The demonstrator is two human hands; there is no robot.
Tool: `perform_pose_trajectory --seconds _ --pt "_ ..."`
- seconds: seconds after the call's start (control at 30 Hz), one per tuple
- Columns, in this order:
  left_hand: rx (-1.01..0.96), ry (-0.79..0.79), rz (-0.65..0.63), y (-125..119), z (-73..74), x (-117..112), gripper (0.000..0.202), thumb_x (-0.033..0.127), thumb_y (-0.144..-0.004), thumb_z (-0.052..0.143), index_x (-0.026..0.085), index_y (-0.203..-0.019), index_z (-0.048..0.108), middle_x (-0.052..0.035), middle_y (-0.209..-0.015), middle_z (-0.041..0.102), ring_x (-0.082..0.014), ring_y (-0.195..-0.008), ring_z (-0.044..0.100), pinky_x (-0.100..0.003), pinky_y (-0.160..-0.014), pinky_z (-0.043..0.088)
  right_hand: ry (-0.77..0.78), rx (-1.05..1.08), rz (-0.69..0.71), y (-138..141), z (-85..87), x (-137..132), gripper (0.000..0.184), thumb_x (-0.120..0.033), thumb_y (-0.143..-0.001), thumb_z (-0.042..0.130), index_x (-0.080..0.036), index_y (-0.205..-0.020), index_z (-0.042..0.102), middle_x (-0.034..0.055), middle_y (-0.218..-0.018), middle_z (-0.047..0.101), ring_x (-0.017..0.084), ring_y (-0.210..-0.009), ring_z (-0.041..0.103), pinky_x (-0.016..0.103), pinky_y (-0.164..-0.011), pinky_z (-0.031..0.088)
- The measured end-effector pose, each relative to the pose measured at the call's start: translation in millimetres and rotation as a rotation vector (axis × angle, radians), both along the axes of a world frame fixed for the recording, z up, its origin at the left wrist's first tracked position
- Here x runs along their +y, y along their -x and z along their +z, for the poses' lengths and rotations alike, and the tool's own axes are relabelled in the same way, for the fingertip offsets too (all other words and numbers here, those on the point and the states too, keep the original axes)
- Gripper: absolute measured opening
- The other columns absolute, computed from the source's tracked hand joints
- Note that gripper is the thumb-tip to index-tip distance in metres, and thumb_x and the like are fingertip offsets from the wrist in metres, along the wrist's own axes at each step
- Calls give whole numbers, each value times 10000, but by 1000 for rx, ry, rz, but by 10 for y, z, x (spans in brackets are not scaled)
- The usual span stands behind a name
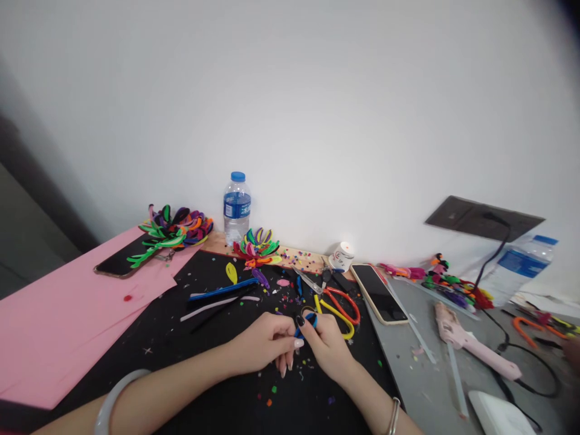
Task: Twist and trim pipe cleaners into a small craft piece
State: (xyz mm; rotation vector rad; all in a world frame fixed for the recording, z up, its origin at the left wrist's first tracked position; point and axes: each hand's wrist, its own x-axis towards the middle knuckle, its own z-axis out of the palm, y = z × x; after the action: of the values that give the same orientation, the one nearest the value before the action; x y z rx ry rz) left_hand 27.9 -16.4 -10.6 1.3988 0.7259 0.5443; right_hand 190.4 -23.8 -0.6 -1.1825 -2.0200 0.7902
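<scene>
Both hands meet over the black sheet (226,362). A bent blue pipe cleaner (304,325) is pinched between the fingertips of my left hand (265,343) and my right hand (330,345). My fingers cover part of it. Just beyond them lie orange-handled scissors (343,306) and a bent yellow pipe cleaner (348,329). To the left are straight blue pipe cleaners (222,290), a pale pink one (194,313), a yellow loop (231,273) and a purple loop (261,278).
A water bottle (237,208) stands by the wall near colourful pipe-cleaner bunches (256,246). Phones (379,293) lie on both sides. At right are a pink glue gun (475,347) with a black cord, a white box (498,414) and another bottle (521,266). A paper cup (341,257) is tipped over.
</scene>
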Motion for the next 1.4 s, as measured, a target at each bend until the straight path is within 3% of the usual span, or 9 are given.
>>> perform_pose_trajectory --seconds 0.17,0.27,0.4,0.67,0.9,1.03,1.17,1.3,1.4 --pt "-2 -62 28 13 7 27 229 366 -797 506 142 -750 517 -10 -654 629 -93 -453 567 -198 -462 423 26 84 -120 -21 -38 15 391 -358 -883 344 -191 -532 293 -47 -516 303 88 -476 288 233 -462 235" --pt "-16 -99 72 39 19 53 249 375 -826 461 140 -846 538 -19 -699 631 -91 -458 572 -193 -459 420 180 248 -210 -47 -91 56 401 -444 -856 357 -202 -540 305 -60 -486 275 84 -437 249 228 -419 208" --pt "-53 -97 111 56 33 71 280 392 -855 400 141 -819 520 -11 -660 617 -86 -447 561 -183 -445 404 326 384 -202 -50 -91 75 375 -478 -842 350 -214 -581 302 -80 -482 226 78 -410 196 219 -392 176" --pt "2 27 -81 18 6 -12 303 387 -768 530 146 -595 469 15 -497 559 -86 -399 504 -203 -436 428 136 67 50 24 13 -9 309 -321 -878 371 -167 -615 422 -44 -565 384 92 -531 334 212 -504 281" --pt "17 -112 205 56 42 99 291 404 -782 488 161 -627 446 32 -486 541 -76 -364 470 -174 -385 367 74 65 -45 -42 17 33 302 -313 -881 378 -173 -618 431 -45 -561 374 99 -528 350 219 -499 272" --pt "136 -208 330 86 29 277 330 441 -802 420 169 -616 434 42 -447 519 -59 -285 392 -161 -319 268 64 110 -132 -90 20 62 337 -334 -899 328 -177 -621 435 -41 -552 364 102 -509 356 220 -481 263" --pt "279 -288 388 160 69 434 409 478 -825 352 167 -586 469 52 -375 456 -72 -268 374 -177 -335 263 67 114 -171 -113 32 72 362 -345 -901 309 -179 -603 427 -39 -529 359 102 -484 343 222 -462 249" --pt "619 -776 505 414 242 505 430 412 -854 345 165 -527 476 1 -481 517 -122 -486 501 -215 -500 315 31 99 -198 -121 32 76 368 -347 -896 312 -180 -589 427 -40 -507 359 102 -468 339 224 -453 239" --pt "926 -833 513 659 343 560 304 386 -819 414 185 -640 555 -33 -618 597 -169 -585 545 -238 -508 290 5 80 -210 -130 19 85 367 -342 -894 316 -181 -584 428 -42 -497 357 102 -460 338 223 -446 234"
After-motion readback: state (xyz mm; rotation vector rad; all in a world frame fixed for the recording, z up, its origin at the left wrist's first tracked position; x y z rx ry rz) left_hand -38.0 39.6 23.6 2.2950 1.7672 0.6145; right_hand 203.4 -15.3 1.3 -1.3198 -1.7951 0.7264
